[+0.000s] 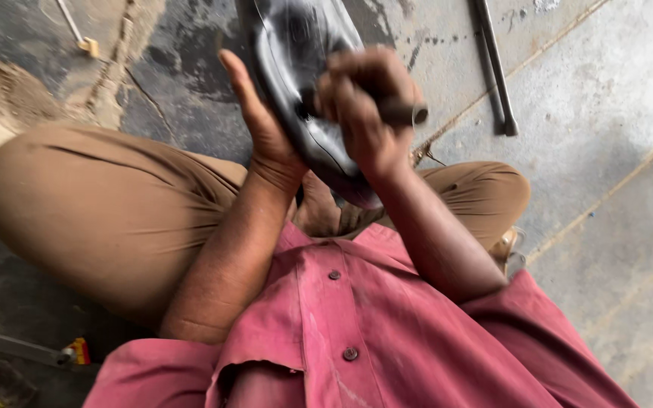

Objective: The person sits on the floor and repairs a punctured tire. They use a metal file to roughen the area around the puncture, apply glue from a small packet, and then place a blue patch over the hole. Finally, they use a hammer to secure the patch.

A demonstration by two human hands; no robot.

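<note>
Black rubber tyre section (296,53) raised over lap, braced against flat open left hand (262,125). Right hand (364,106) fisted round dark tool handle (406,113). Best keep palm firm, strokes short, controlled.

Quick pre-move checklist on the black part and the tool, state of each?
1. Left hand braces the black moulded part from the side, palm flat against it: ok.
2. Right hand closed around the dark tool handle: ok.
3. Tool tip seated on the part: cannot tell, hidden behind the fingers and blurred.
4. Lower end of the part rests near the crossed legs: ok; exact contact cannot tell.
5. Long metal bar lies on the concrete floor, apart from both hands: ok.
</note>
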